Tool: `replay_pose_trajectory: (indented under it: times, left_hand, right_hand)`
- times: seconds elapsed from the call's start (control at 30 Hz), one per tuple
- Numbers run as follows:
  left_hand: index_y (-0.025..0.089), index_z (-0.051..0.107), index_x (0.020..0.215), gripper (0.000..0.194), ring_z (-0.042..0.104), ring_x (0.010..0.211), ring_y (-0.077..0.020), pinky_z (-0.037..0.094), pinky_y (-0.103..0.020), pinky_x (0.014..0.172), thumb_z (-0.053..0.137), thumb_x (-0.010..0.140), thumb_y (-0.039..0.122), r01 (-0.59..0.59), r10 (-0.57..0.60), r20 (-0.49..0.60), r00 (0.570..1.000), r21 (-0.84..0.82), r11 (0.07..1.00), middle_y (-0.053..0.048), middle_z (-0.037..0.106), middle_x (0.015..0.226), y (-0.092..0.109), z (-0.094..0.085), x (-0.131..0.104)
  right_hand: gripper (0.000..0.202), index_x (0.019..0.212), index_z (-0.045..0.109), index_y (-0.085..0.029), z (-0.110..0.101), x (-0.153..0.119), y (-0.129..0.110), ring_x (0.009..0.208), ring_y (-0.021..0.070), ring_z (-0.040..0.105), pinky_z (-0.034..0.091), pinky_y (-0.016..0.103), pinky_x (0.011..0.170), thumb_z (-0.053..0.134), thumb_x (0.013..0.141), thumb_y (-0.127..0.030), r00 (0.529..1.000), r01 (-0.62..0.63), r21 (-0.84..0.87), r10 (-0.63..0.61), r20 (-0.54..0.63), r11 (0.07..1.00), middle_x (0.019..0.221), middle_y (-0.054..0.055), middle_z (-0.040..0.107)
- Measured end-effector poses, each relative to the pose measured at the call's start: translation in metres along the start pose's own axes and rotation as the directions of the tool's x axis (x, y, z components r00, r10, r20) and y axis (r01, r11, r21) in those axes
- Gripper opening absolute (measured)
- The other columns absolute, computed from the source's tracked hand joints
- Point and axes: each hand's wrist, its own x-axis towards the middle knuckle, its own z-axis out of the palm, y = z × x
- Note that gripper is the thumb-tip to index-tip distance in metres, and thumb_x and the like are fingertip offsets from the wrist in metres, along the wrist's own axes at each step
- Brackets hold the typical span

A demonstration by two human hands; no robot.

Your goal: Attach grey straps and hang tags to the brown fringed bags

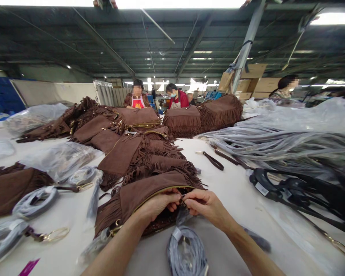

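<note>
A brown fringed bag (152,188) lies on the white table in front of me, its gold zipper open toward me. My left hand (163,202) is at the bag's opening, thumb and fingers pinched together. Close beside it, my right hand (202,203) is also pinched, at the right end of the zipper. Something small and dark sits between the fingertips, too small to make out. Just below the hands lies a coiled strap in clear plastic wrap (186,251), its wrapped end reaching up to the fingers.
More brown fringed bags (120,153) are piled beyond. Wrapped coils (36,201) lie at left, a short dark strap (213,161) and black straps (276,186) at right. Many wrapped straps (290,142) stretch across the back right. Two people (137,100) sit opposite; another person is at right.
</note>
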Motion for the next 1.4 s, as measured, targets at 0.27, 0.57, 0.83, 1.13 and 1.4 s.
replay_pose_trajectory:
  times: [0.27,0.57,0.83,1.13,1.4]
  left_hand:
    - [0.019,0.058,0.069,0.017,0.04,0.064,-0.0133,0.03,-0.027,0.063,0.062,0.069,0.035,-0.103,0.113,-0.077,0.991,0.122,0.987,0.004,0.049,0.064,0.008,0.003,-0.005]
    - [0.019,0.062,0.075,0.013,0.045,0.073,-0.0151,0.035,-0.027,0.072,0.062,0.071,0.031,-0.073,0.088,-0.103,0.991,0.141,0.987,0.003,0.056,0.074,0.006,0.001,-0.007]
    - [0.018,0.06,0.072,0.017,0.044,0.07,-0.0147,0.035,-0.029,0.072,0.063,0.067,0.034,-0.083,0.089,-0.083,0.993,0.084,0.993,0.002,0.054,0.073,0.007,0.006,-0.007]
    - [0.018,0.057,0.064,0.017,0.046,0.067,-0.0141,0.037,-0.029,0.071,0.063,0.068,0.033,-0.115,0.118,-0.127,0.985,0.03,0.993,0.003,0.054,0.067,0.011,0.014,-0.009]
    - [0.019,0.056,0.062,0.018,0.044,0.066,-0.0138,0.037,-0.029,0.072,0.062,0.07,0.033,-0.12,0.121,-0.136,0.983,0.014,0.993,0.004,0.051,0.064,0.01,0.017,-0.01]
  right_hand:
    - [0.015,0.087,0.076,-0.021,-0.008,0.0,0.007,0.059,0.0138,0.063,0.053,0.021,0.054,0.066,0.082,-0.031,0.995,0.052,-0.064,-0.046,0.084,0.997,0.071,0.001,0.068]
    - [0.023,0.085,0.071,-0.019,-0.005,0.001,0.01,0.058,0.0123,0.064,0.053,0.02,0.053,0.069,0.081,-0.041,0.999,-0.019,0.03,0.018,0.032,0.999,0.067,0.001,0.071]
    - [0.035,0.08,0.064,-0.019,0.003,0.003,0.009,0.067,0.0167,0.07,0.051,0.017,0.046,0.072,0.077,-0.052,0.999,-0.035,0.15,0.04,-0.034,0.988,0.069,0.003,0.073]
    - [0.037,0.078,0.067,-0.019,0.011,0.003,0.011,0.061,0.0151,0.066,0.05,0.017,0.042,0.073,0.076,-0.055,0.99,0.043,0.14,-0.024,-0.136,0.989,0.068,0.003,0.072]
    - [0.038,0.077,0.067,-0.019,0.013,0.004,0.014,0.055,0.0142,0.063,0.049,0.017,0.039,0.074,0.075,-0.056,0.983,0.064,0.158,-0.035,-0.181,0.985,0.064,0.002,0.071]
